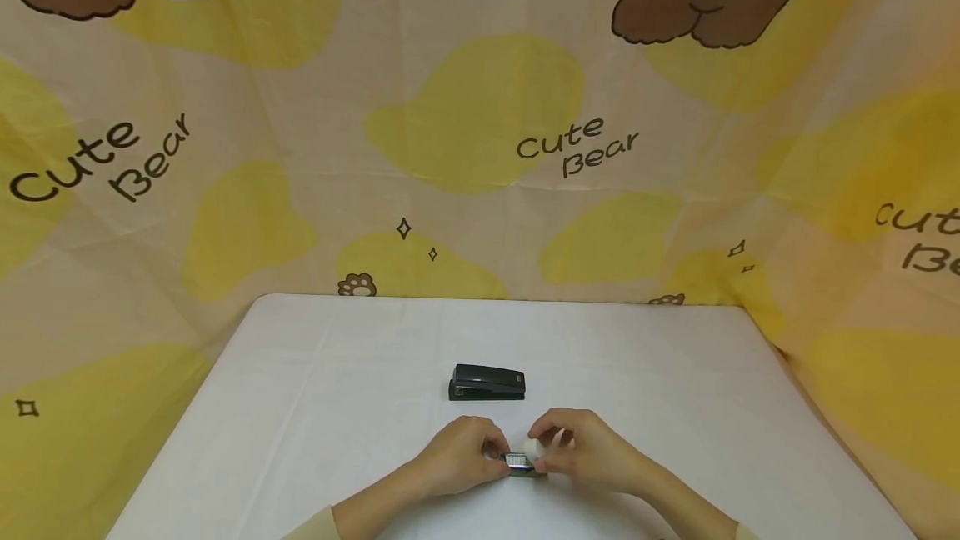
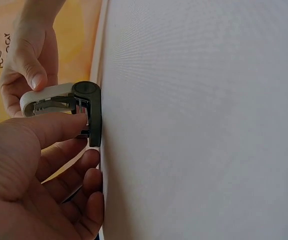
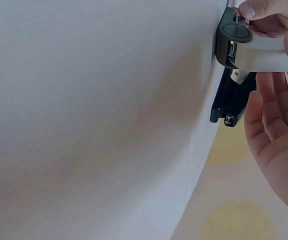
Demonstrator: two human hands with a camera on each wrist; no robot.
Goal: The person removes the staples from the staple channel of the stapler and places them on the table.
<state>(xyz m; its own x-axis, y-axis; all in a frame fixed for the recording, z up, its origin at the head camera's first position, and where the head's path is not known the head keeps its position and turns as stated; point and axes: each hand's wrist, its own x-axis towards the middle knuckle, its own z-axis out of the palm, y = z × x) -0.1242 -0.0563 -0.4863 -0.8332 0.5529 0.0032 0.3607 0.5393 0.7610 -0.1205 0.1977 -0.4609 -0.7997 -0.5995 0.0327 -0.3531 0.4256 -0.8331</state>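
A small stapler (image 1: 521,463) with a dark base (image 2: 94,117) and a white lid (image 2: 46,95) stands on the white table (image 1: 300,407) near its front edge. The lid is swung open and metal shows inside. My left hand (image 1: 489,453) holds the base end, one finger (image 2: 54,127) reaching into the open magazine. My right hand (image 1: 549,447) pinches the white lid (image 3: 264,55), thumb (image 2: 34,75) on top. In the right wrist view the right hand's fingers (image 3: 276,145) curve beside the lid.
A larger black stapler (image 1: 487,382) lies shut on the table just behind the hands, also seen as the black stapler (image 3: 233,100). A yellow and beige "Cute Bear" cloth (image 1: 480,148) hangs behind and around the table.
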